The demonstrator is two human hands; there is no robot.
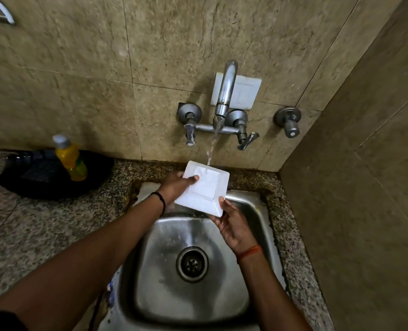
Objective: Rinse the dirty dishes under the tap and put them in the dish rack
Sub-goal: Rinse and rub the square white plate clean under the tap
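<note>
A white square plate [206, 187] is held upside down and tilted over the steel sink [250, 211]. Water runs from the wall tap [224, 96] and lands on the plate's far edge. My left hand [174, 186] grips the plate's left side, thumb lying across its underside. My right hand [234, 225] supports the near right corner from below, fingers around the rim. The sink basin holds no other dishes, and its drain [191, 263] is uncovered. No dish rack is in view.
A yellow dish-soap bottle [70, 158] stands on a black tray [43, 185] on the speckled granite counter [31, 230] at the left. A separate valve knob [290, 123] sticks out of the tiled wall right of the tap. A side wall closes the right.
</note>
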